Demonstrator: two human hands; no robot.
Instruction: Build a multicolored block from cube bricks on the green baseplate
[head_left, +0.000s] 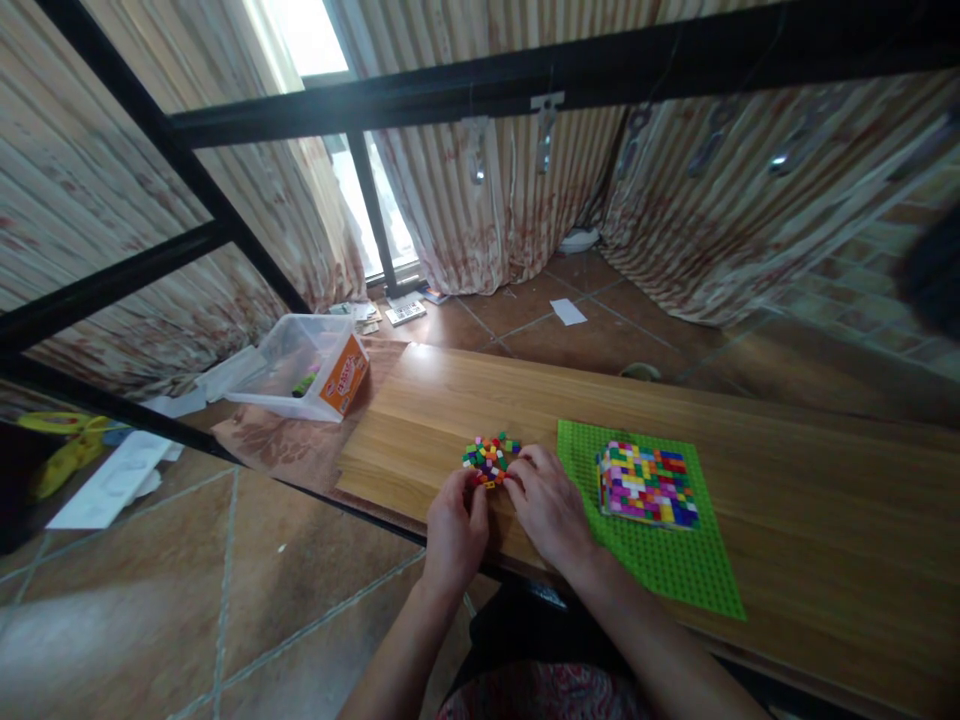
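A small pile of colourful toy bricks (491,455) lies on the wooden table. My left hand (457,525) is at the pile's near left edge, thumb and fingers drawn together beside a red brick; whether they grip it is too small to tell. At the near right edge of the pile, my right hand (549,503) has its fingers curled in a pinch, and their tips hide whatever is between them. To the right of that hand lies a green studded baseplate (675,575). A block built of many-coloured bricks (649,485) stands on it.
A clear plastic bin (289,395) with an orange label stands beyond the left end of the wooden table (825,510). A dark metal bar (480,95) crosses in front of the curtains. Papers (568,312) lie on the tiled floor.
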